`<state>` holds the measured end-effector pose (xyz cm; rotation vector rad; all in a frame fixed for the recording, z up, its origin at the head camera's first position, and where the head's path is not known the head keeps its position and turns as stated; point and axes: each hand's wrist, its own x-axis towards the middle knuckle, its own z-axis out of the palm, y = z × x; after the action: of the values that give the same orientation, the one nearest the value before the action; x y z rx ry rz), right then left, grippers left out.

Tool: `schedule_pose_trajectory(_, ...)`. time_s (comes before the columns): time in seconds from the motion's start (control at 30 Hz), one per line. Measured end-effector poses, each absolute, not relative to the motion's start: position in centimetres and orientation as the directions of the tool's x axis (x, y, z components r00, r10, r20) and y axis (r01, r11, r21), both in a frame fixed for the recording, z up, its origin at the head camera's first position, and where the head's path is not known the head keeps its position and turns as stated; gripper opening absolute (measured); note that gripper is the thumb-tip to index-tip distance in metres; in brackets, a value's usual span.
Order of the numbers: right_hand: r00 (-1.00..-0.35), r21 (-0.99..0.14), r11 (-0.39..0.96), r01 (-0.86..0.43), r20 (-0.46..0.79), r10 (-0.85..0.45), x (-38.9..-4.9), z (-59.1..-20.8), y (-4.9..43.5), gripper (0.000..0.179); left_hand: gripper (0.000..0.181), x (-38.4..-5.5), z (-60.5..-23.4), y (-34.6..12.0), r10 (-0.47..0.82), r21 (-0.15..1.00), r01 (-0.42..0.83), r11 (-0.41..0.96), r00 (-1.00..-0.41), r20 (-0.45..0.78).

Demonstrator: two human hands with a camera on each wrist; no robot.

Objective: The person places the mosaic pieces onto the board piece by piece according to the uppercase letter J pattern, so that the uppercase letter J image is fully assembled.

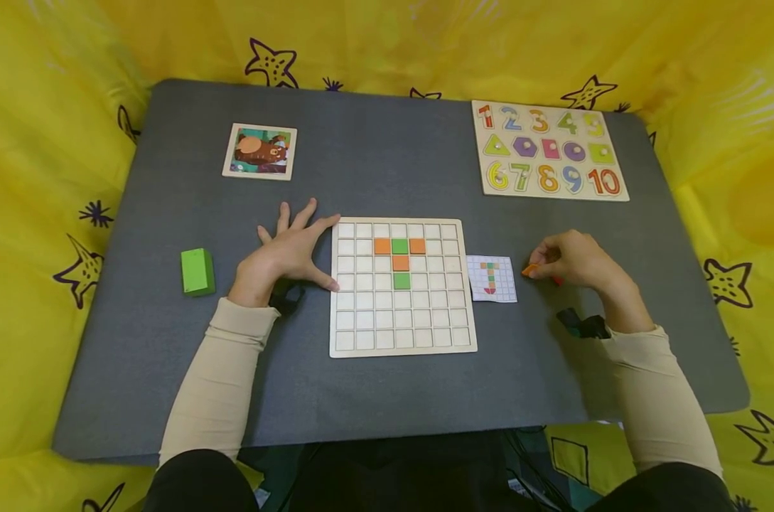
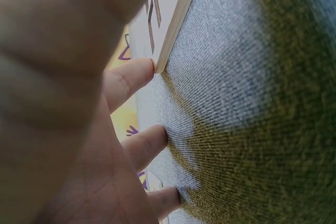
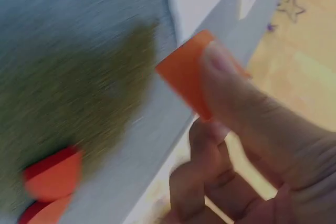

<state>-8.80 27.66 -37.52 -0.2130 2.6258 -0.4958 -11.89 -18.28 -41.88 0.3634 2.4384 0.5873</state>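
Observation:
A wooden grid board (image 1: 364,301) lies mid-table, with green and orange square tiles (image 1: 401,263) set in a T shape in its upper cells. My left hand (image 1: 291,250) spreads its fingers along the board's left side, index fingertip at the upper corner and thumb against the edge. In the left wrist view a fingertip (image 2: 140,71) meets the board's corner. Right of the board, my right hand (image 1: 575,257) pinches an orange square tile (image 3: 184,69) between thumb and fingers. Below that hand, red rounded pieces (image 3: 55,177) lie on the table, mostly hidden in the head view.
A small pattern card (image 1: 505,269) touches the board's right side. At left stands a green block (image 1: 197,272). A bear picture puzzle (image 1: 259,151) lies at the back left, a number and shape puzzle (image 1: 549,151) at the back right. Yellow cloth (image 1: 374,43) surrounds the grey table (image 1: 387,398).

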Motion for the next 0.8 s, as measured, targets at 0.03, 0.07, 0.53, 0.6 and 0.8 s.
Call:
schedule_pose_trajectory(0.03, -0.883, -0.403, 0.911, -0.09, -0.39, -0.26, -8.9, -37.4, 27.2, 0.017, 0.125, -11.9, -41.9, -18.3, 0.381, 0.488, 0.116, 0.865, -0.785, -0.488)
schedule_pose_trajectory(0.07, -0.882, -0.424, 0.899, -0.112, -0.375, -0.287, -9.0, -37.3, 26.7, 0.016, 0.125, -11.9, -41.9, -18.3, 0.38, 0.488, 0.115, 0.865, -0.786, -0.488)
schedule_pose_trajectory(0.53, -0.784, -0.59, 0.766, -0.255, -0.338, -0.522, -10.2, -38.8, 16.6, 0.012, 0.124, -11.9, -42.0, -18.6, 0.369, 0.479, 0.106, 0.871, -0.785, -0.498)
schedule_pose_trajectory(0.6, -0.77, -0.598, 0.755, -0.269, -0.337, -0.542, -10.1, -39.1, 15.2, 0.012, 0.124, -11.9, -41.9, -18.5, 0.372, 0.482, 0.106, 0.87, -0.783, -0.499)
schedule_pose_trajectory(0.8, -0.744, -0.6, 0.731, -0.326, -0.314, -0.59, -9.2, -39.4, 11.7, 0.011, 0.123, -12.0, -41.6, -18.3, 0.372, 0.49, 0.098, 0.866, -0.781, -0.502)
